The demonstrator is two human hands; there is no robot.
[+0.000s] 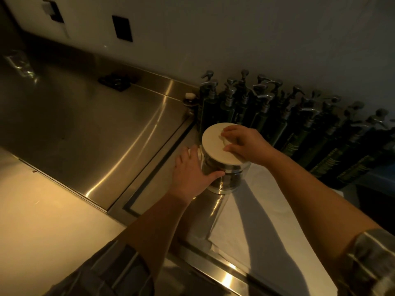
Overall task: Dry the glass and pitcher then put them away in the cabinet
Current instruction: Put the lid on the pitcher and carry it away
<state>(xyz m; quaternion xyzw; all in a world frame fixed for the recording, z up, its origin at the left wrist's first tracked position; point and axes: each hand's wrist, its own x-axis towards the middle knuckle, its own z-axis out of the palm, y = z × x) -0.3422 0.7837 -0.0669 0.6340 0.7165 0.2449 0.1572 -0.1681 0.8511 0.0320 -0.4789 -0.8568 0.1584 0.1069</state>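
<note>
On the steel counter [136, 129], beside a row of dark pump bottles [277, 116], stands the clear pitcher [224, 174], its base at the edge of a white cloth [267, 221]. Left hand [192, 171] wraps its side; right hand [245, 144] rests curled fingertips on its pale round lid [215, 142].

Left hand [190, 174] wraps sideways, thumb forward; right hand [243, 144] arches, fingertips seemingly pinching.

A pale wall [235, 39] carries two dark outlet plates [122, 28]; a stainless steel counter [85, 129] gleams under warm, dim light; dark pump bottles [277, 116] line the wall.
</note>
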